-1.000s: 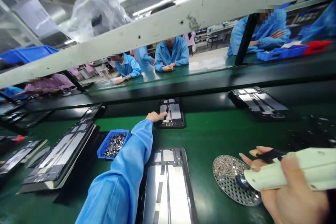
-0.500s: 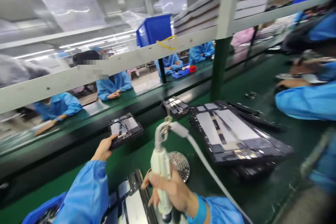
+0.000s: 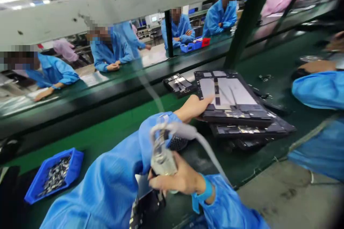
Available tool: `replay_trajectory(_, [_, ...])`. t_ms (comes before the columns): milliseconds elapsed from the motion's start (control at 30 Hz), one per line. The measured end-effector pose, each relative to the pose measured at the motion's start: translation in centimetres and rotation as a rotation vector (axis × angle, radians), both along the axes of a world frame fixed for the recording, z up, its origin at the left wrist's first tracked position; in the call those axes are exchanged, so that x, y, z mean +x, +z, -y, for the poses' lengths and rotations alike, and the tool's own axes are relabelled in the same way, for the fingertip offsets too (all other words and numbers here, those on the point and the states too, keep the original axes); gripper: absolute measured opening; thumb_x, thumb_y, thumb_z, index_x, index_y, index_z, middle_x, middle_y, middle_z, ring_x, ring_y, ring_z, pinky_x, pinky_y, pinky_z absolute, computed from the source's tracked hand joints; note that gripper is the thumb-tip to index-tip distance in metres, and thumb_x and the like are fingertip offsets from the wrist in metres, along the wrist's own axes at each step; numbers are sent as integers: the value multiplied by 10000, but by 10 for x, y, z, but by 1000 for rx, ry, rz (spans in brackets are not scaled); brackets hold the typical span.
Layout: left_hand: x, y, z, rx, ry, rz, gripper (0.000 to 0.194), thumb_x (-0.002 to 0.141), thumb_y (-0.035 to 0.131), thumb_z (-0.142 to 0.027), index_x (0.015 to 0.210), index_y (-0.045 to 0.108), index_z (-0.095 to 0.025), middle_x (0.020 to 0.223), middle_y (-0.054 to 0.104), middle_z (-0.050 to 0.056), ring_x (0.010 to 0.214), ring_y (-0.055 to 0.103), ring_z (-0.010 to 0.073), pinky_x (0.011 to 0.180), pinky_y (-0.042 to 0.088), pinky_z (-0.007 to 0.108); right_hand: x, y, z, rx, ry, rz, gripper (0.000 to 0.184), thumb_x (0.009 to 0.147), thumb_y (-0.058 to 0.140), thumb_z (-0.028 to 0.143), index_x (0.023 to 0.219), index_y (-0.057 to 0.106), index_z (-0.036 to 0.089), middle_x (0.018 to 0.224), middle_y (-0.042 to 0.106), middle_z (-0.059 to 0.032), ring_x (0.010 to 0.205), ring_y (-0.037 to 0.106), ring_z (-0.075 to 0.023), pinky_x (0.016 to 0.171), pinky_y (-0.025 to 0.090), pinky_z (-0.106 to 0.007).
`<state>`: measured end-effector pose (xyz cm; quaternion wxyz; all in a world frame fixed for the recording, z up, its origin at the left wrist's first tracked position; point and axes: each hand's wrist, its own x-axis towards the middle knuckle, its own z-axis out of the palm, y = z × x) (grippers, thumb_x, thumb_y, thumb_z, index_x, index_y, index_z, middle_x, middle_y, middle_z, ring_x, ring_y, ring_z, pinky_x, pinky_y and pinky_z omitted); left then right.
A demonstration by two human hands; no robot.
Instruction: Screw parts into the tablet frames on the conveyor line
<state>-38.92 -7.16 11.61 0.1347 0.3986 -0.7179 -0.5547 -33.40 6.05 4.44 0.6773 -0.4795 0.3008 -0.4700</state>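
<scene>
My left hand (image 3: 194,108) reaches across to a stack of large tablet back panels (image 3: 233,100) on the green bench. Its thumb lies on the near left corner of the top panel and its fingers go under the edge. Low in front of me, my right hand (image 3: 179,179) is closed round a white electric screwdriver (image 3: 162,157). The tool's grey cable (image 3: 204,146) runs off to the lower right. A round mesh dish (image 3: 177,143) peeks out behind the tool, mostly hidden by my sleeve.
A blue tray of small metal parts (image 3: 53,175) sits at the lower left. One smaller panel (image 3: 178,83) lies on the dark conveyor. A co-worker's blue sleeve (image 3: 318,89) is at the right. More people sit across the line behind a white beam (image 3: 107,3).
My left hand left the small panel on the conveyor and swung right to the stack of large panels. My view has dropped and turned; the screwdriver stays in my right hand.
</scene>
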Motion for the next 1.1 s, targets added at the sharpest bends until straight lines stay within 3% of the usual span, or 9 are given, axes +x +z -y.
replay_trajectory(100, [43,6,17,-9,-106,25,466,968,457,-455,663,580,-124,635,638,76,496,564,126,515,473,271,-24,1,3,16,-328,-40,351,730,763,489,801,664,160,689,639,-25,487,524,-108,469,479,-251])
replay_trajectory(167, [94,4,22,-83,-108,19,406,962,470,-442,755,609,-121,682,650,58,538,588,128,548,483,263,-37,4,13,-62,-616,-69,287,741,774,415,855,670,173,759,668,-30,514,566,-123,488,514,-268])
replay_trajectory(233, [153,-8,15,-272,-49,19,251,926,551,-363,853,621,-134,746,664,35,621,613,129,602,485,242,-43,5,25,-157,-830,-76,228,757,770,338,893,669,186,817,683,-28,567,614,-141,538,547,-291])
replay_trajectory(300, [212,-29,-6,-488,37,70,213,929,545,-323,841,627,-146,769,665,19,669,607,124,625,461,221,-43,2,36,-230,-911,-43,191,779,745,304,903,668,181,805,678,-24,550,610,-137,552,550,-305])
replay_trajectory(367, [262,-54,-35,-587,123,171,215,950,523,-303,834,633,-159,755,652,4,655,585,112,604,431,206,-40,-4,43,-293,-927,-4,175,802,710,304,900,674,163,725,651,-15,487,566,-123,527,525,-307])
replay_trajectory(467, [311,-89,-76,-686,109,204,157,960,512,-225,878,633,-167,758,638,1,649,575,102,614,433,198,-30,-17,50,-334,-936,13,203,825,666,301,959,679,150,725,652,-26,457,537,-118,486,489,-307])
replay_trajectory(600, [336,-120,-107,-836,79,169,130,952,517,-146,1021,625,-162,877,644,41,753,612,119,687,462,209,-18,-29,60,-360,-957,-32,194,837,650,289,974,677,154,778,679,-43,438,522,-113,453,458,-303])
replay_trajectory(733, [341,-134,-115,-848,-20,184,203,942,536,-149,1129,614,-163,901,623,66,776,608,150,656,463,240,-11,-32,67,-362,-925,-80,173,831,662,286,952,682,163,745,673,-23,429,523,-112,453,450,-296])
replay_trajectory(1100, [340,-136,-114,-855,4,138,190,969,491,-168,1106,622,-156,882,612,59,767,603,141,629,457,240,-6,-39,69,-331,-871,-128,186,824,668,286,966,681,167,759,671,-23,444,524,-103,442,426,-265])
